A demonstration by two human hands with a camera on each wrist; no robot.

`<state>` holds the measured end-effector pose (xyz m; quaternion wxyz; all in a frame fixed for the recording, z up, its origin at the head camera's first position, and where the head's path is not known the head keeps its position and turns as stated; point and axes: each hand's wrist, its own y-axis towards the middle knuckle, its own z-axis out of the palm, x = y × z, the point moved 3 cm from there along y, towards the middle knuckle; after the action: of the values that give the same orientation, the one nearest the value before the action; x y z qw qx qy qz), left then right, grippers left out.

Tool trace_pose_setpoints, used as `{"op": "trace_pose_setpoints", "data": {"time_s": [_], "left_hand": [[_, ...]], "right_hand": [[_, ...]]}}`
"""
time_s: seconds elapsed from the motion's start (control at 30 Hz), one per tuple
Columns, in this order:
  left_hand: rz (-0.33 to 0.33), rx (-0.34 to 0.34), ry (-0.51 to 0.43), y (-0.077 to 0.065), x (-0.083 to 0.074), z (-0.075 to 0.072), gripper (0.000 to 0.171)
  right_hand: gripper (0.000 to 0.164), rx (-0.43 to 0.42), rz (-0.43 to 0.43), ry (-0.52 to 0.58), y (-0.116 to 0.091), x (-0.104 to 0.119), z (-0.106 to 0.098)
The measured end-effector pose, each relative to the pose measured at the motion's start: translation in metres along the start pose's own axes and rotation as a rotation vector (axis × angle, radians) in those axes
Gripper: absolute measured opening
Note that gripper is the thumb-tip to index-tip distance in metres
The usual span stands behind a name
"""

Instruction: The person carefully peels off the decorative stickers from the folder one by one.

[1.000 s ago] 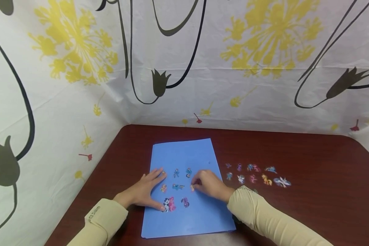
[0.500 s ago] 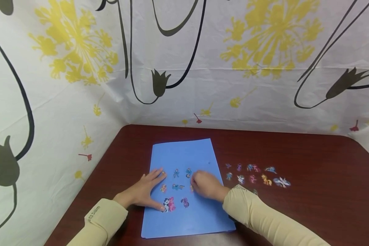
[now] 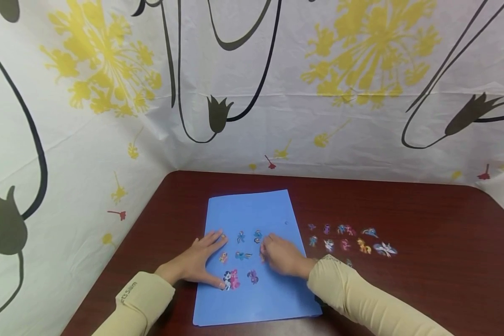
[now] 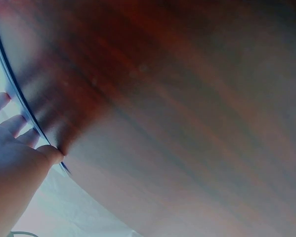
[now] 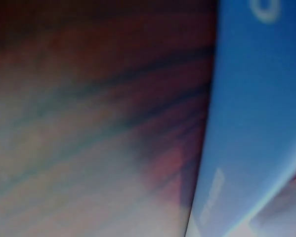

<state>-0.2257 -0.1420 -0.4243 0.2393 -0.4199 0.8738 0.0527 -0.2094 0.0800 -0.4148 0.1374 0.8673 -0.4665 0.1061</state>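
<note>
A blue sheet (image 3: 252, 210), seemingly the top of a thin stack, lies on the dark wooden table with several small pony stickers on it. My left hand (image 3: 201, 259) rests spread on its left side, thumb by a white-and-pink pony sticker (image 3: 231, 279). The same hand (image 4: 14, 148) shows at the edge in the left wrist view. My right hand (image 3: 283, 254) is curled low over the sheet, fingertips on a small orange pony sticker (image 3: 262, 258) mostly hidden under them. Nearby are a blue pony sticker (image 3: 243, 255) and a purple one (image 3: 253, 276).
More pony stickers, such as a yellow-orange one (image 3: 364, 246) and a white-and-purple one (image 3: 385, 248), lie in rows on the table (image 3: 437, 280) right of the sheet. A white curtain (image 3: 252, 154) with flower prints hangs behind and to the left.
My right hand has curled further over the orange pony sticker and shifted slightly, covering more of it. The left hand and the sheet stay in place.
</note>
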Motion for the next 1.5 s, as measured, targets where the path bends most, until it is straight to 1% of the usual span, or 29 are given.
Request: {"op": "trace_pose_setpoints", "data": {"time_s": [0.23, 0.33, 0.47, 0.57, 0.73, 1.0, 1.07, 1.27, 1.5], "left_hand": [[0.004, -0.003, -0.006, 0.0, -0.001, -0.001, 0.105], [0.004, -0.002, -0.005, 0.0, 0.0, 0.0, 0.105], [0.0, -0.003, -0.002, 0.0, 0.0, 0.0, 0.105], [-0.002, -0.003, -0.002, 0.0, 0.0, 0.001, 0.106], [0.004, -0.001, -0.002, 0.001, 0.0, 0.001, 0.105], [0.006, 0.001, -0.002, 0.002, -0.001, 0.001, 0.105], [0.004, 0.004, -0.004, 0.002, -0.001, 0.001, 0.105], [0.004, 0.001, -0.003, 0.001, -0.001, 0.0, 0.105], [-0.004, 0.002, -0.002, 0.0, -0.001, -0.001, 0.105]], "right_hand": [[0.01, 0.036, -0.005, 0.099, -0.002, 0.0, -0.004], [0.012, 0.023, -0.013, 0.117, -0.003, -0.001, -0.004], [0.015, -0.016, -0.026, 0.152, -0.004, -0.004, -0.002], [0.016, -0.051, 0.003, 0.209, -0.003, -0.007, -0.001], [0.01, -0.088, 0.07, 0.3, -0.003, -0.011, -0.003], [0.016, -0.082, 0.064, 0.323, -0.004, -0.011, -0.006], [0.015, -0.075, 0.062, 0.369, -0.004, -0.011, -0.007], [0.01, -0.053, 0.074, 0.57, -0.005, -0.015, -0.015], [0.002, -0.025, 0.092, 0.668, -0.013, -0.024, -0.019]]}}
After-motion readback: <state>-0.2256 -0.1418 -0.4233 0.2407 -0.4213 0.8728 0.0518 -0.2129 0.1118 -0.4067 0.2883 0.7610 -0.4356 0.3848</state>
